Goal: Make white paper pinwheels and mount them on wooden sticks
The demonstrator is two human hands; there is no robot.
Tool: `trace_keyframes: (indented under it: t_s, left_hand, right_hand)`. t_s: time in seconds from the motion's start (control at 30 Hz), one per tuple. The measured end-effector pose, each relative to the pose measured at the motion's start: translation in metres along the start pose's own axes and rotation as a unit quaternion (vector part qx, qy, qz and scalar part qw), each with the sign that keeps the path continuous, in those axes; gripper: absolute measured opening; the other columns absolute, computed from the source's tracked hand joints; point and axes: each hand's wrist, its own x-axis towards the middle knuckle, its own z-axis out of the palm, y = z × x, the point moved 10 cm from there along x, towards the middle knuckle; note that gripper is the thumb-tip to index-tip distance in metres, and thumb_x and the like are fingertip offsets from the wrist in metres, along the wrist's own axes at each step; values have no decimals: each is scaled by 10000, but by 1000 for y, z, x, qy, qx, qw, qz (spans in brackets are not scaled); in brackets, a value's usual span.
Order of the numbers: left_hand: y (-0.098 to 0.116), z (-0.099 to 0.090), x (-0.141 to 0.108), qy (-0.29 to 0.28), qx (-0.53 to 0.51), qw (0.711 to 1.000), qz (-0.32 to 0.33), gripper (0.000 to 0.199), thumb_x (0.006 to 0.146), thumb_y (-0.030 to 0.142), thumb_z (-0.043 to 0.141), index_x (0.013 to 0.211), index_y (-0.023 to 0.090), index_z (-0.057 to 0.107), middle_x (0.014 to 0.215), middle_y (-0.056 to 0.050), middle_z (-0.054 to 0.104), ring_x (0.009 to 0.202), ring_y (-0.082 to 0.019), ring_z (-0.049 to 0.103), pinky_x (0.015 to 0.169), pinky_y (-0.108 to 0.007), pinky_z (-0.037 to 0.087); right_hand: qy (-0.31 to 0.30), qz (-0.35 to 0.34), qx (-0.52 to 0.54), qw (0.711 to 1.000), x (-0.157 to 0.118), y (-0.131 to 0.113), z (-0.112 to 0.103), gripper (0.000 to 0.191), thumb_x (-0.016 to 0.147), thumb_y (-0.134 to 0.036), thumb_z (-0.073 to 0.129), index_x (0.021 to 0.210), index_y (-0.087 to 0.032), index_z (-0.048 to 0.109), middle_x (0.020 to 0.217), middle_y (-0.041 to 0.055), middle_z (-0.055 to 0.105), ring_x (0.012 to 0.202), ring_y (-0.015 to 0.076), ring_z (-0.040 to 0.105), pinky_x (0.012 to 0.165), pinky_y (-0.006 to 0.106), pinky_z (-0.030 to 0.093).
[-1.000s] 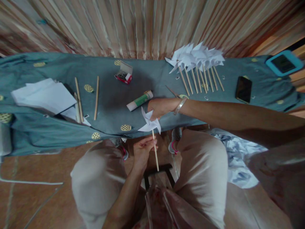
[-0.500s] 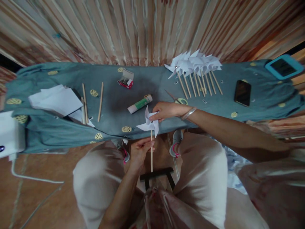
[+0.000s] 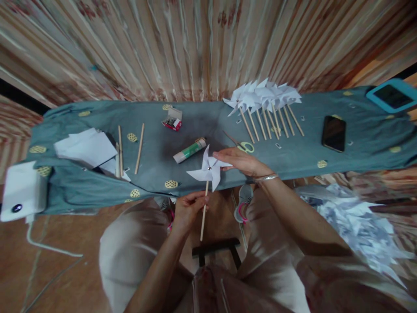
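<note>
A white paper pinwheel (image 3: 210,168) with a pin at its centre stands out over the table's near edge. Its wooden stick (image 3: 203,217) is pinched between the thumb and fingers of my left hand (image 3: 190,208), below the blades. Beside the pinwheel's right blade is my right hand (image 3: 236,161), fingers stretched out and touching or nearly touching the paper. A glue stick (image 3: 190,151) lies just behind the pinwheel. Scissors with pale green handles (image 3: 246,147) lie behind my right hand.
Several finished pinwheels (image 3: 263,98) lie in a row at the back right, near a phone (image 3: 334,133) and a blue-framed device (image 3: 394,95). An open box of pins (image 3: 172,119) sits at the back. White paper (image 3: 85,147) and loose sticks (image 3: 139,148) lie left.
My right hand has moved off the pinwheel's centre to its right side, and its fingers have straightened. The pinwheel has turned and its stick tilts more. The view has shifted.
</note>
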Motion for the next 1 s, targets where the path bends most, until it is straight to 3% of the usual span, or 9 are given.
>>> trace_keyframes:
  t_s: [0.17, 0.33, 0.5, 0.73, 1.0]
  left_hand:
    - [21, 14, 8, -20, 20, 1000, 8, 369, 376, 338, 942, 669, 172, 791, 606, -16, 723, 448, -82, 567, 490, -203, 464]
    - [53, 43, 25, -64, 45, 996, 34, 385, 381, 355, 949, 681, 169, 796, 613, -18, 726, 463, -81, 575, 495, -195, 476]
    - [64, 66, 43, -100, 63, 992, 40, 410, 374, 376, 953, 687, 164, 795, 608, -23, 721, 465, -91, 577, 494, -212, 492]
    - [70, 58, 55, -85, 53, 994, 53, 404, 396, 367, 950, 691, 147, 784, 606, -23, 713, 475, -96, 581, 505, -220, 488]
    - [93, 42, 65, -32, -15, 995, 89, 400, 358, 331, 955, 662, 153, 767, 629, -16, 720, 520, -106, 608, 584, -246, 521]
  right_hand:
    - [94, -21, 80, 992, -3, 6, -28, 486, 716, -664, 718, 802, -186, 709, 814, 36, 708, 770, 146, 634, 699, 272, 562]
    - [157, -62, 122, 978, -4, -5, -55, 452, 768, -663, 665, 850, -220, 693, 897, 54, 738, 828, 181, 678, 713, 303, 592]
    - [215, -81, 128, 965, -6, -11, -80, 491, 732, -712, 675, 737, -222, 646, 796, 42, 721, 761, 185, 678, 697, 316, 601]
    - [230, -76, 130, 962, -2, -3, -88, 525, 668, -740, 716, 717, -222, 649, 742, 36, 727, 652, 158, 682, 584, 258, 560]
    - [187, -47, 128, 973, 4, -4, -67, 558, 688, -743, 698, 807, -199, 709, 821, 76, 763, 680, 143, 680, 604, 241, 535]
